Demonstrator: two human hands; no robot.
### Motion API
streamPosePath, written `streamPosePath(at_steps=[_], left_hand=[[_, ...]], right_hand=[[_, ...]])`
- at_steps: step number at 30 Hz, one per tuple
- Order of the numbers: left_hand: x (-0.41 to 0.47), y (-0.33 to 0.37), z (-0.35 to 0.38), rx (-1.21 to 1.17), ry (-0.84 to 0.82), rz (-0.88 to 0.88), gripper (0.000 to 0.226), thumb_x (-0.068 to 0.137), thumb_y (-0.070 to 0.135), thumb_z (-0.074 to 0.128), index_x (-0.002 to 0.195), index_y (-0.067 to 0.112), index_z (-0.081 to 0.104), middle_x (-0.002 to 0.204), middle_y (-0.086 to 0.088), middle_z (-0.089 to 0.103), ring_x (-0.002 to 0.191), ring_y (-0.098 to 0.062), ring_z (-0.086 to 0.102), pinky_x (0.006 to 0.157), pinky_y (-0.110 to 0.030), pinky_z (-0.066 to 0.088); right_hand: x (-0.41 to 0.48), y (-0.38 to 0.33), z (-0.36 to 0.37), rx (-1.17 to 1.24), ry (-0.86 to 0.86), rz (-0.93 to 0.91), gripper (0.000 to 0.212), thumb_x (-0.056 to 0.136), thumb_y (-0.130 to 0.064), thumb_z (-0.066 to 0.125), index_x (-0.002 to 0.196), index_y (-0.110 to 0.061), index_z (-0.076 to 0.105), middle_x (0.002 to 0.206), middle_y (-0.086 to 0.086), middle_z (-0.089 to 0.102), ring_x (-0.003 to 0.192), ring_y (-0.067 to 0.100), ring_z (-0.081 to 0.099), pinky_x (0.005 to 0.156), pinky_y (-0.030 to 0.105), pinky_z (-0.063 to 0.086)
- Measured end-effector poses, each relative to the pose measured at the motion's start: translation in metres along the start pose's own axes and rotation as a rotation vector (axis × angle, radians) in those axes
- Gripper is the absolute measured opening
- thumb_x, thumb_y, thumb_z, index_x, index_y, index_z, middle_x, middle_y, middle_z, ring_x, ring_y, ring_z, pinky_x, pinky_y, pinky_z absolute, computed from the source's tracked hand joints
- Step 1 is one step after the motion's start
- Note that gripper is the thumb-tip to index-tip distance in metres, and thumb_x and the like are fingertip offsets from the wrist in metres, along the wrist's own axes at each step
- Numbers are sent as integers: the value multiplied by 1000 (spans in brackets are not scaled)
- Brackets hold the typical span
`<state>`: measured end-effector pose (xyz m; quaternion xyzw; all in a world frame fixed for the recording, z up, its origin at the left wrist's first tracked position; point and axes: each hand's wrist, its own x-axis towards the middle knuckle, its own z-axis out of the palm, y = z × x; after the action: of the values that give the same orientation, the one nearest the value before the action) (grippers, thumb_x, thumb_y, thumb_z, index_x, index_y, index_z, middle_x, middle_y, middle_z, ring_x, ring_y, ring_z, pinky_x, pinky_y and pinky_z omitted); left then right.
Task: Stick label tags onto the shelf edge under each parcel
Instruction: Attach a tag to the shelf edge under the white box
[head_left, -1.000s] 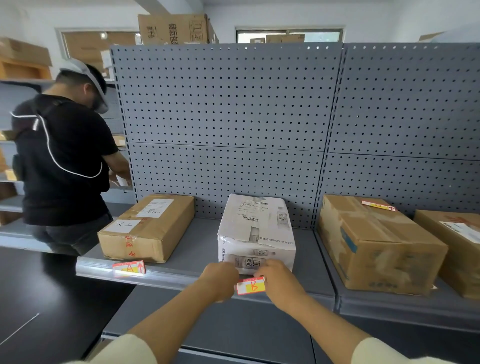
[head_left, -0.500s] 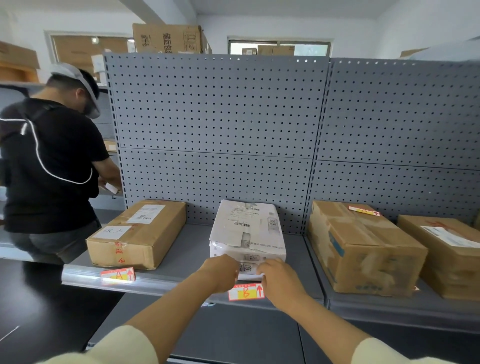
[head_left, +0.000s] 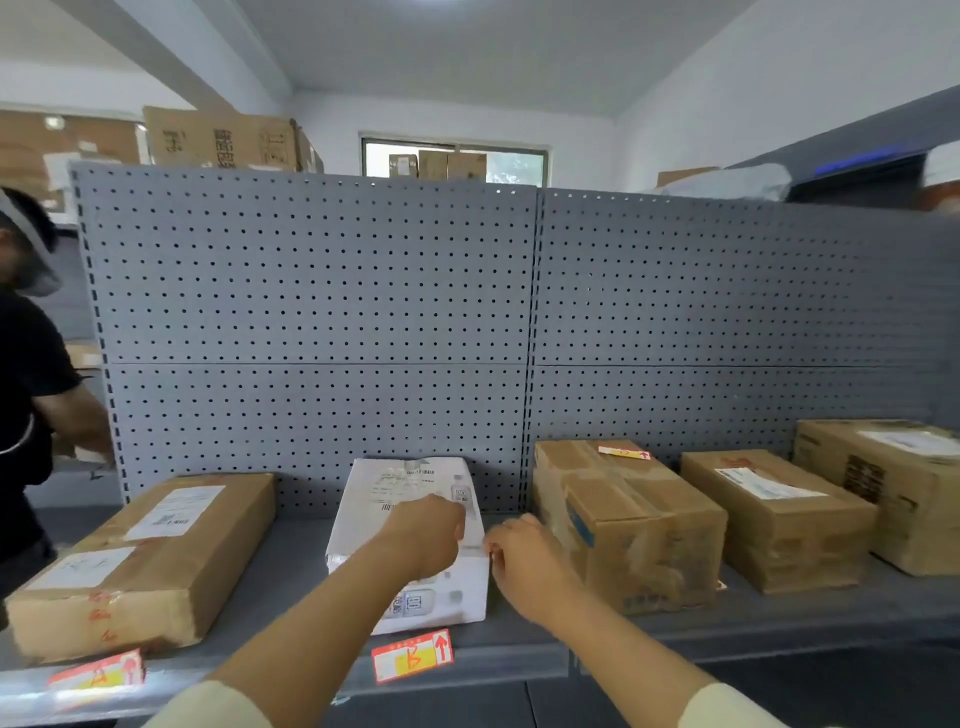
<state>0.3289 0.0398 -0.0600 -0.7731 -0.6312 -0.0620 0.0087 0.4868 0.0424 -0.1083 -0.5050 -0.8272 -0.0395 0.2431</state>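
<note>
A red-and-yellow label tag marked B (head_left: 412, 656) is stuck on the shelf edge (head_left: 509, 662) under the white parcel (head_left: 441, 603). Another tag marked A (head_left: 98, 675) sits on the edge under the left brown parcel (head_left: 150, 561). A third tag (head_left: 623, 452) lies on top of the brown parcel (head_left: 628, 525) to the right. My left hand (head_left: 426, 535) hovers over the white parcel's top, its fingers hidden behind the back of the hand. My right hand (head_left: 524, 561) is at the parcel's right edge, fingers loosely curled, with nothing in it.
Two more brown parcels (head_left: 779, 519) (head_left: 893, 488) stand further right on the shelf. A grey pegboard (head_left: 322, 322) backs the shelf. Another person in black (head_left: 31, 395) works at the far left. Cardboard boxes (head_left: 218, 137) are stacked behind the pegboard.
Both hands have let go of tag B and risen from the shelf edge to the white parcel. The tag stays stuck on the edge. The camera has tilted up and turned right.
</note>
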Motion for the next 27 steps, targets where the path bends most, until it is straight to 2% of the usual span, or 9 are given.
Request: streamPosePath(at_steps=[4, 9, 14, 19, 27], left_hand=[[13, 13, -5, -16, 17, 22, 32, 90, 12, 45, 114, 24, 61, 125, -4, 61, 109, -27, 60, 92, -35, 48], [17, 35, 4, 42, 20, 110, 33, 91, 10, 42, 118, 19, 57, 126, -6, 59, 113, -27, 57, 92, -33, 43], [27, 50, 12, 20, -5, 191, 26, 91, 11, 43, 111, 18, 58, 121, -5, 61, 107, -26, 59, 88, -34, 46], [37, 70, 19, 4, -8, 260, 26, 93, 14, 40, 112, 19, 57, 123, -5, 59, 112, -26, 56, 93, -37, 46], [44, 114, 34, 69, -75, 295, 27, 90, 16, 43, 111, 21, 59, 121, -6, 62, 108, -27, 60, 90, -40, 51]], right_hand=[[-1, 15, -20, 9, 23, 32, 29, 89, -7, 49, 110, -17, 67, 109, 6, 66, 107, 24, 51, 88, 37, 47], [-10, 35, -33, 31, 20, 79, 30, 88, -3, 47, 109, -13, 67, 109, 10, 65, 109, 25, 50, 91, 34, 45], [-23, 47, -40, 29, 39, 110, 27, 88, -5, 49, 106, -13, 68, 108, 9, 67, 107, 25, 51, 88, 33, 44], [-33, 60, -51, 3, 42, 176, 23, 86, -6, 50, 100, -14, 67, 106, 9, 67, 105, 25, 51, 87, 35, 44], [-60, 108, -66, 67, 130, 298, 16, 89, -18, 55, 94, -26, 67, 109, -3, 65, 105, 14, 54, 93, 34, 48]])
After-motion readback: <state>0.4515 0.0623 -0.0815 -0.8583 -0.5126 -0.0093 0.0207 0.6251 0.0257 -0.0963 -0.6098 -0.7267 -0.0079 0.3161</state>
